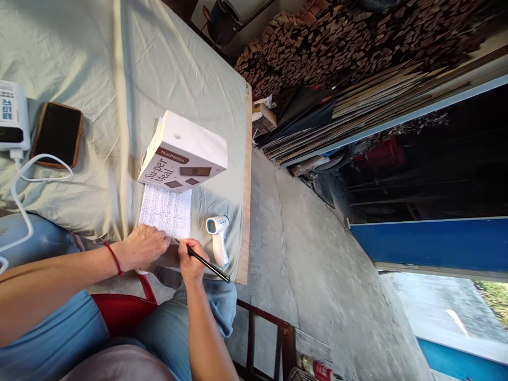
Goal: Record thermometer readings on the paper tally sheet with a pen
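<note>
My right hand (191,259) pinches a black pen (210,266), its tip at the lower edge of a sheet of paper (166,211) covered in small dense writing. Beside it, my left hand (146,246) lies over the paper's lower left edge, fingers resting on it, thumb hidden. A white and brown box (190,145) marked "NutriMotion Super Meal" stands at the sheet's far end and hides part of it. To the right of the paper lies a white and blue infrared thermometer (218,239), touched by neither hand.
A phone (58,135) and a white device (12,116) with a cable (18,196) lie on the cloth-covered table (91,63) at the left. A wooden edge (245,211) bounds the table on the right. Beyond are concrete floor and stacked firewood (317,42). A red seat (121,312) is below.
</note>
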